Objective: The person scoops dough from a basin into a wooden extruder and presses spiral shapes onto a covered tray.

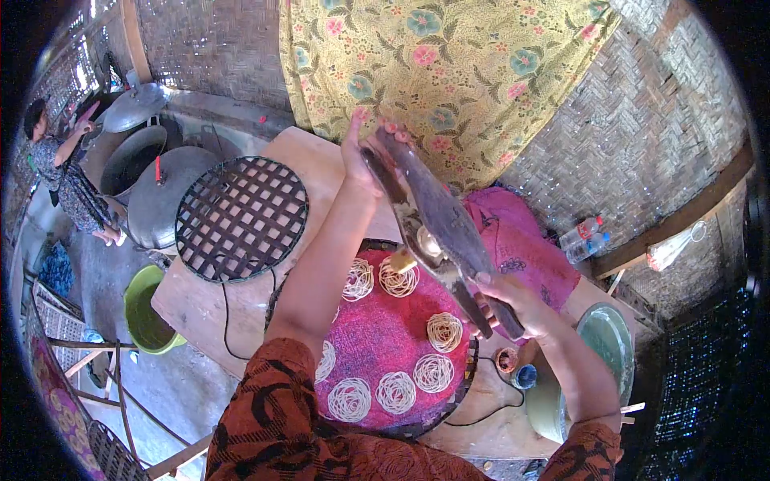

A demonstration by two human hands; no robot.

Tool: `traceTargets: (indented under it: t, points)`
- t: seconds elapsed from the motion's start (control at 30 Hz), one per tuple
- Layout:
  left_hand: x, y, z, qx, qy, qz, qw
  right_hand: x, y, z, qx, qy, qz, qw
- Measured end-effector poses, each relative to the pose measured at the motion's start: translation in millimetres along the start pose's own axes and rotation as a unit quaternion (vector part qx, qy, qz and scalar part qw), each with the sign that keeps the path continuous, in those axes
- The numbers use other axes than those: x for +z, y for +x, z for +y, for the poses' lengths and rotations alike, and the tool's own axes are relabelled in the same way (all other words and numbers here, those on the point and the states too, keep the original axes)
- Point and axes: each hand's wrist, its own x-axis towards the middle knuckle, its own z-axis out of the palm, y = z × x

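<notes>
A long wooden hand press [453, 212], made of two dark boards, is held tilted in front of me. My left hand [362, 160] grips its upper end, and my right hand [517, 303] is closed round the lower end. Pale dough [429, 242] shows between the boards near the middle, with a yellowish piece [403, 260] sticking out below. Under the press lies a pink cloth [385, 329] on a round tray with a dark rim [468, 391]. Several nests of pale strands [434, 373] rest on the cloth in a ring.
Left of the tray, a round woven lattice rack [242, 220] lies on the wooden table [192, 301]. A large tub [605, 337], a small blue cup [525, 376] and plastic bottles [584, 239] are at right. A green basin [144, 309] and a person [68, 172] by large pots [172, 196] are at left.
</notes>
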Motion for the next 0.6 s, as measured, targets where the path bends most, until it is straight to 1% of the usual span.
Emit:
traceTargets:
  t: [0.03,0.07,0.13,0.17,0.2,0.27,0.3,0.33,0.4,0.43,0.47,0.5,0.53,0.57,0.6]
  points:
    - [-4,-5,-4,0.007,0.005,0.037,0.999,-4,-1,5,0.005,0.010,-0.024,1.000]
    - [-8,-9,-10,0.007,0.006,0.038,0.999,-7,-2,8,0.005,0.011,-0.024,1.000]
    - [-24,-12,-26,0.012,-0.008,0.050,0.999,-11,-6,12,0.050,0.026,-0.011,0.998]
    - [-33,-10,-31,0.001,-0.035,0.069,0.997,-14,-2,18,0.051,0.026,-0.003,0.998]
    - [-46,-6,-34,0.002,-0.038,0.069,0.997,-15,4,27,0.053,0.024,-0.002,0.998]
    - [-66,4,-37,-0.027,-0.060,0.037,0.997,-18,17,42,0.037,-0.029,0.026,0.999]
    - [-68,9,-35,-0.033,-0.046,0.023,0.998,-17,21,43,0.007,-0.037,0.023,0.999]
    - [-60,13,-32,-0.032,-0.047,0.020,0.998,-20,26,51,0.006,-0.039,0.025,0.999]
    - [-40,21,-26,-0.044,0.004,-0.011,0.999,-28,35,66,-0.051,-0.019,0.024,0.998]
    - [-17,19,-26,-0.046,0.004,-0.012,0.999,-30,32,63,-0.066,-0.023,0.010,0.997]
    - [13,15,-27,-0.036,0.023,-0.010,0.999,-29,24,56,-0.066,-0.023,0.012,0.997]
    - [28,13,-31,-0.027,0.041,-0.008,0.999,-26,12,45,-0.059,0.020,0.014,0.998]
    - [28,12,-38,-0.029,0.040,-0.007,0.999,-23,1,36,-0.051,0.064,0.015,0.997]
    - [27,11,-45,-0.037,0.028,0.018,0.999,-25,-10,29,-0.013,0.047,0.022,0.999]
    - [25,10,-51,-0.044,0.017,0.042,0.998,-30,-15,30,-0.012,0.048,0.024,0.998]
